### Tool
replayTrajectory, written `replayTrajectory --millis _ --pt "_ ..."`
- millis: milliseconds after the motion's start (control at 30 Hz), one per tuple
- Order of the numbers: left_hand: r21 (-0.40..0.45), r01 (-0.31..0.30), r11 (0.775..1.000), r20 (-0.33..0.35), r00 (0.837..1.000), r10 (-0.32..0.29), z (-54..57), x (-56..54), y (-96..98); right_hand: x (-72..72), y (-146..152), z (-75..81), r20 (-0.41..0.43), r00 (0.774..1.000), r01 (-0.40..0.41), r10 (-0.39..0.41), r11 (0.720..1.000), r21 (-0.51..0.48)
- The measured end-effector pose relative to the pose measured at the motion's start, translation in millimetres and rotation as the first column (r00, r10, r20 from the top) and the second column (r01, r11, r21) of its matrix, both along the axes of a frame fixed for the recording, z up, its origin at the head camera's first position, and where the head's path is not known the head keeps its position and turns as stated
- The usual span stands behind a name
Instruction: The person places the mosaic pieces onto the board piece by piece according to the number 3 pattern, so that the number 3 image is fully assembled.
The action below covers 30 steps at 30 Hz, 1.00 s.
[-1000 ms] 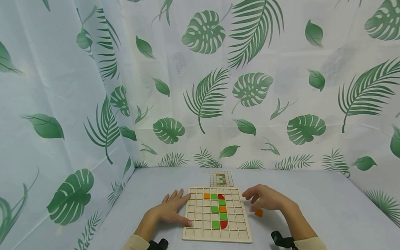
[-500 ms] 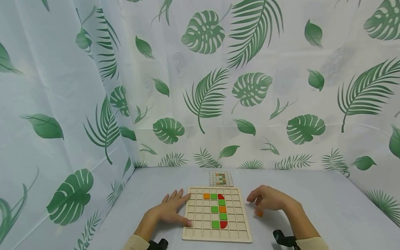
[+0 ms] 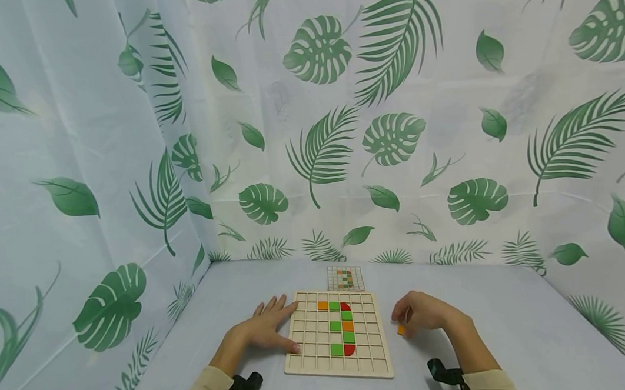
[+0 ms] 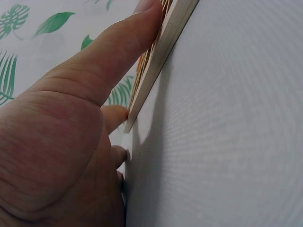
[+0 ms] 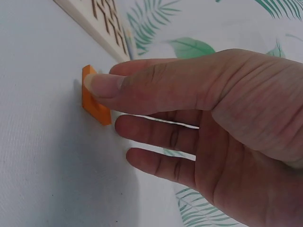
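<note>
A pale wooden grid board [image 3: 313,364] lies on the table, with green, orange and red tiles set in some of its squares. My left hand [image 3: 266,329] rests at the board's left edge, fingers spread and straight. In the left wrist view the thumb [image 4: 109,59] lies over the board's rim [image 4: 161,52]. To the right of the board, my right hand [image 3: 422,312] pinches an orange square tile [image 5: 97,101] between thumb and fingers. The tile is tilted up on edge, close over the table, and partly covered by the thumb [image 5: 142,92].
Behind the board lies a small card [image 3: 346,278] printed with a coloured grid pattern. White curtains with green leaves [image 3: 326,147] close off the back and left of the table [image 3: 488,303]. A black strap with a camera [image 3: 445,373] sits on the right wrist.
The right hand has moved slightly right and down, away from the board, and has taken hold of the orange tile, tipping it up. The left hand and the board have stayed put.
</note>
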<state>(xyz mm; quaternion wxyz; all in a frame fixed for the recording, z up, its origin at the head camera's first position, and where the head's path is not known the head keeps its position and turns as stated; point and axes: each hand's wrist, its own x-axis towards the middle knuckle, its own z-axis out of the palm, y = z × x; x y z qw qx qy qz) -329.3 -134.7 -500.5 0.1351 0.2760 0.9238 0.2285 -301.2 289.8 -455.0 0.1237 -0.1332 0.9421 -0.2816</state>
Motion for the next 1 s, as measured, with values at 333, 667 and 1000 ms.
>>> replayTrajectory --millis 333,667,1000 --pt "-0.001 0.000 1.000 -0.002 1.000 0.000 0.1 -0.4 -0.2 -3.6 -0.8 -6.8 -0.008 1.000 -0.003 0.004 1.000 0.024" --pt "0.017 0.006 1.000 0.006 1.000 -0.006 1.0 1.0 -0.8 -2.5 -1.3 -7.6 0.003 0.998 -0.059 0.059 0.998 -0.002" --pt "0.012 0.006 1.000 -0.003 1.000 -0.006 -0.5 -0.2 -0.7 -4.2 -1.8 -8.6 0.005 0.998 -0.070 0.070 0.997 -0.021"
